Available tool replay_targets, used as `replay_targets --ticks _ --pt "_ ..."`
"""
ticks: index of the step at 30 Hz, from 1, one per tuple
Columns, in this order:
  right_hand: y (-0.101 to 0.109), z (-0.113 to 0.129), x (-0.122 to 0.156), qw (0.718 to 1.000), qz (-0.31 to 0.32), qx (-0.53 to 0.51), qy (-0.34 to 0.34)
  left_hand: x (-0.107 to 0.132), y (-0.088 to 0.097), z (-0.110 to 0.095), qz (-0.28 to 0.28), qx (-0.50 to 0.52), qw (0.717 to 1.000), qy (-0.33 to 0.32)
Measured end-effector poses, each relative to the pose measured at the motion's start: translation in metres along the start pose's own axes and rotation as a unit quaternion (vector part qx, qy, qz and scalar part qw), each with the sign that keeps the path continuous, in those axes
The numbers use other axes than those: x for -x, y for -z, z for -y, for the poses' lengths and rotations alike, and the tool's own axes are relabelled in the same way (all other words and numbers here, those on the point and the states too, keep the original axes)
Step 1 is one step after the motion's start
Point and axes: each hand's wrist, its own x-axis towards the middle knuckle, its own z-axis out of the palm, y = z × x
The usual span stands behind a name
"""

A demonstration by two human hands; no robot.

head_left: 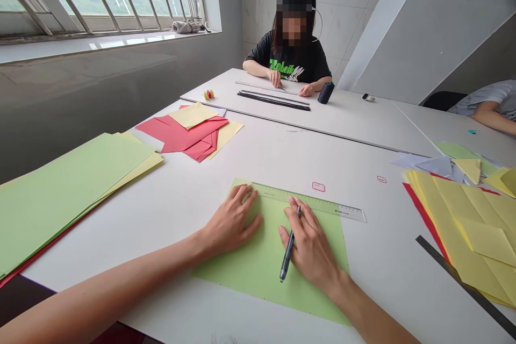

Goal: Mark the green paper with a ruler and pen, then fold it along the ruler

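- green sheet [262, 263] flat on table [193, 193], centre, near edge
- ruler [322, 205] along its 12 o'clock edge
- left hand [231, 223] flat on sheet, fingers apart, tips at ruler's 9 o'clock end
- right hand [310, 250] clamped on pen [288, 252], tip at ruler
- green stack [60, 193] at 9, red sheets [181, 134] at 11, person [290, 59] at 12, yellow stack [475, 226] at 3

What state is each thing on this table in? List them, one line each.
green sheet: flat, unfolded, on the table
ruler: lying flat along the green sheet's far edge
pen: slanted, tip at the ruler's edge
left hand: open, flat on the green sheet, fingertips at the ruler's left end
right hand: closed around the pen
yellow sheets: creased, loosely stacked at the right
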Motion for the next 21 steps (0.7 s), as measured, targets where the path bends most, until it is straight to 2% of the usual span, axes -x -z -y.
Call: replay_targets --ticks 21 --pt "0.0004 -0.0002 -0.0002 1.0 0.003 -0.011 -0.001 0.0007 0.0001 0.001 0.007 0.009 1.0 -0.002"
